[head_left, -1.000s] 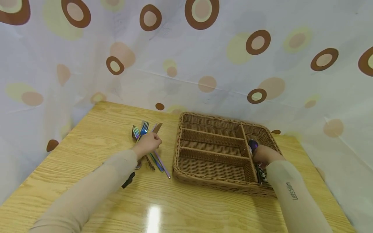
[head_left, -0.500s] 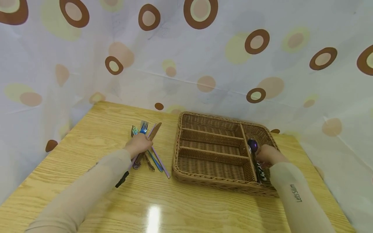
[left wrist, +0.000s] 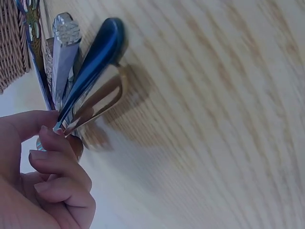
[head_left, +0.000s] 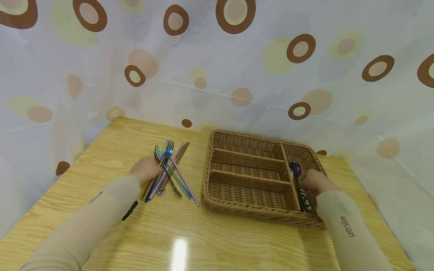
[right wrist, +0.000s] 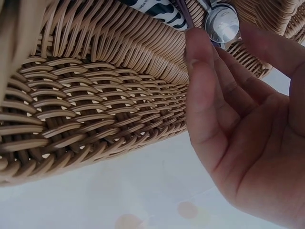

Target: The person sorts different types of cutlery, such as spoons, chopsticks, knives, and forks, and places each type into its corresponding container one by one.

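Note:
A loose pile of cutlery lies on the table, with a blue fork [head_left: 169, 149] and a brown knife [head_left: 180, 152] at its top. My left hand [head_left: 146, 169] is over the pile's left side. In the left wrist view, its thumb and fingertips pinch at the fork's blue handle [left wrist: 95, 52], beside a gold utensil [left wrist: 102, 93]. My right hand [head_left: 317, 181] is inside the right compartment of a wicker basket [head_left: 247, 214]. Its fingers are loosely extended, near a silver spoon [right wrist: 223, 25] and a patterned handle [right wrist: 162, 12]. A purple spoon [head_left: 296, 168] lies there too.
Two dividers split the basket's left part into three long compartments; another divider [head_left: 295, 195] borders the right one. A purple stick-like handle [head_left: 190, 188] lies towards the basket. A patterned cloth [head_left: 217, 75] hangs behind the wooden table [head_left: 135, 248].
My left hand has moved left across the pile, uncovering the knife and several handles. My right hand has shifted slightly right, away from the purple spoon, showing more of the cutlery there.

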{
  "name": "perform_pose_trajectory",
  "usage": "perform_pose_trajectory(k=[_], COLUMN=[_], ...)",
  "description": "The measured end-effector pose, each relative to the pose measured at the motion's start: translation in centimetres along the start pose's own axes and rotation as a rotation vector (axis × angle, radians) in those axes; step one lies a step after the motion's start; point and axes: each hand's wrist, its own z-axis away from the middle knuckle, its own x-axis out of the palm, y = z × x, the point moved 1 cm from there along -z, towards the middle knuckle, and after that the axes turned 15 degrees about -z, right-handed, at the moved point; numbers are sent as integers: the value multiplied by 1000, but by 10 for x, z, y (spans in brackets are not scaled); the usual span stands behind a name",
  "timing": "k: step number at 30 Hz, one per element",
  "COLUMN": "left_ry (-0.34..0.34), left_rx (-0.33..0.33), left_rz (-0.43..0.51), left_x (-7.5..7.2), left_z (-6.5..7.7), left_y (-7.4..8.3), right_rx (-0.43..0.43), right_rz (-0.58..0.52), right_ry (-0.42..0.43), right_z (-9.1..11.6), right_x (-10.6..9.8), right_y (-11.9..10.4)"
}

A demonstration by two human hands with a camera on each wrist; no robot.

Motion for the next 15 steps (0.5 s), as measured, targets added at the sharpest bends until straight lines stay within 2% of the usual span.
perform_pose_trajectory(k=[10, 15], left_ry=[61, 34], left_rx=[31, 39], left_rz=[-120, -186], left_x=[1, 1], left_z=[7, 6], left_y=[11, 12], right_rx=[6, -4], right_rz=[-6, -2], right_ry=[-3, -5], right_z=[2, 5], right_x=[2, 3], right_y=[-3, -7])
